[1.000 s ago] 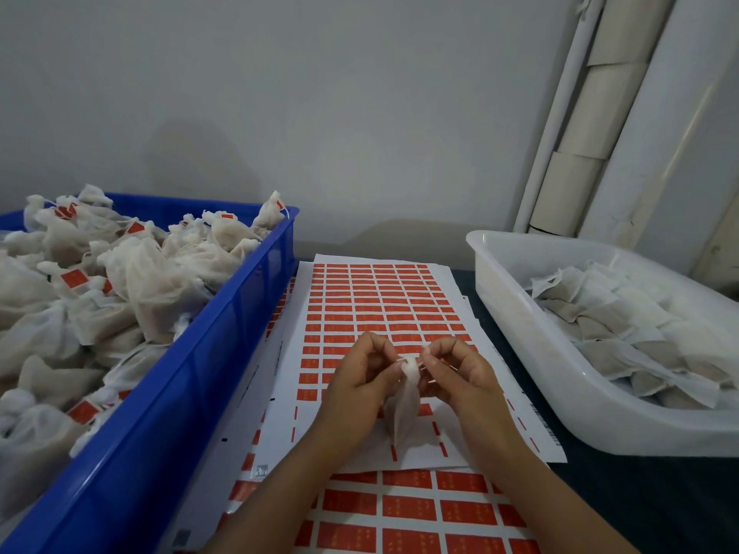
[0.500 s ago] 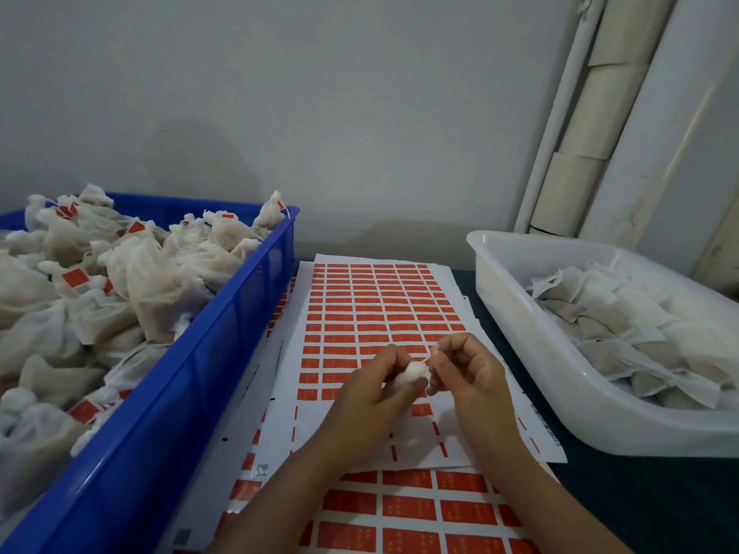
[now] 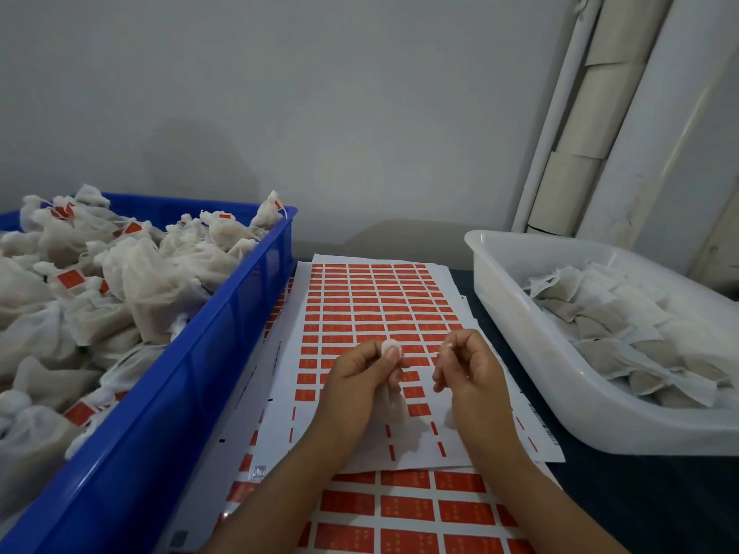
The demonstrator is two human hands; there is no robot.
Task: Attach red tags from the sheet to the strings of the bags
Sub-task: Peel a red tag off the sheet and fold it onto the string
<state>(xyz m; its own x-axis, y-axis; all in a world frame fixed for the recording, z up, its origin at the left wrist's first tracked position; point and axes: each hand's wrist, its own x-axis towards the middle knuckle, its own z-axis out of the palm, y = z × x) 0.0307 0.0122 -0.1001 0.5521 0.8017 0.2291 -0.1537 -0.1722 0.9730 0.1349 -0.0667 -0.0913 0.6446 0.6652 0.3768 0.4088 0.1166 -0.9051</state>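
**Bag held over the tag sheet, hands apart**

The left hand (image 3: 362, 377) holds a small white bag (image 3: 390, 347) above the sheet of red tags (image 3: 380, 305). Grip state, left: thumb and fingers curled and pinching the gathered top of the bag, whose rounded tip shows above the fingertips; the body of the bag hangs below the hand, largely hidden behind it.

The right hand (image 3: 468, 365) is held just beside the left, not touching it. Grip state, right: fingers curled with thumb and forefinger pressed together. Whether a string or tag lies between them cannot be told; nothing is resolved there.

The sheet lies flat on the dark worktop (image 3: 624, 497), on top of further sheets. Its far rows are full of tags; the near rows under the hands are mostly peeled, with only narrow red strips left.

A blue bin (image 3: 224, 353) stands left of the sheets, heaped with white bags, several bearing red tags. A translucent white tub (image 3: 520, 353) stands to the right and holds flat bags without visible tags. A grey wall and pale pipes rise behind
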